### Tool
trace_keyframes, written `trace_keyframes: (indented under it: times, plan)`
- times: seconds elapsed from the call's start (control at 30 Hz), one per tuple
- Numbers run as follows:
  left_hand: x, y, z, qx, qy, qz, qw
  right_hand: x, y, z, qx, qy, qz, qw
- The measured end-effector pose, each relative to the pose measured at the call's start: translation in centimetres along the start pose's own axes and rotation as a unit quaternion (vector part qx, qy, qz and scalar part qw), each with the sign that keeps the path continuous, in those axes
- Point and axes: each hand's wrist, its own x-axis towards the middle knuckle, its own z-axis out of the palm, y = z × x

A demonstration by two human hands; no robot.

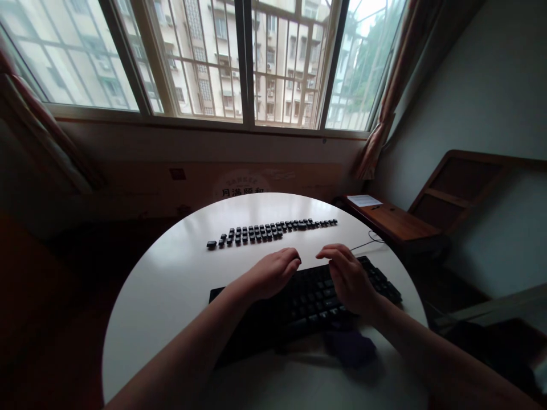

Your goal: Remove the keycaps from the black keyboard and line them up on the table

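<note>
Left hand [277, 269] pinches 1 dark keycap [299, 259] at its fingertips.

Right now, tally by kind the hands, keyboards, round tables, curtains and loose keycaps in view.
Hands: 2, the left hand and the right hand
Keyboard: 1
Round table: 1
Curtains: 2, the left curtain and the right curtain
Total: 6, without the loose keycaps, which are too small and crowded to count exactly.

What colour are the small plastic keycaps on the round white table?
Black; the small plastic keycaps show best in the head view.
</note>
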Motion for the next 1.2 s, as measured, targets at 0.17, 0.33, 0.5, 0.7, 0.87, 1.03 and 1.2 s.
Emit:
trace_keyframes:
  times: [0.17, 0.33, 0.5, 0.7, 0.87, 1.03, 1.2]
  plan:
    - [0.1, -0.3, 0.4, -0.088, -0.010, 0.040, 0.995, 0.9, 0.5, 1.4, -0.015, -0.086, -0.010, 0.996]
    - [0.5, -1.1, 0.5, -0.141, -0.011, 0.021, 0.990, 2.7, 1.0, 1.5, 0.035, -0.092, 0.003, 0.995]
    - [0.6, -2.3, 0.9, -0.013, 0.073, -0.056, 0.996, 7.1, 4.8, 2.5, -0.007, -0.104, 0.054, 0.993]
    - [0.0, -2.7, 1.3, 0.138, 0.025, -0.024, 0.990, 11.1, 11.7, 7.4, -0.061, -0.230, 0.181, 0.954]
    - [-0.1, -2.7, 1.1, 0.172, 0.008, 0.001, 0.985, 11.3, 13.5, 9.9, -0.076, -0.246, 0.181, 0.949]
    - [-0.1, -2.6, 1.2, 0.179, -0.015, 0.023, 0.984, 11.3, 14.0, 10.6, -0.092, -0.249, 0.168, 0.949]
    - [-0.2, -2.3, 1.1, 0.177, -0.010, 0.046, 0.983, 11.1, 13.9, 10.7, -0.104, -0.238, 0.162, 0.952]
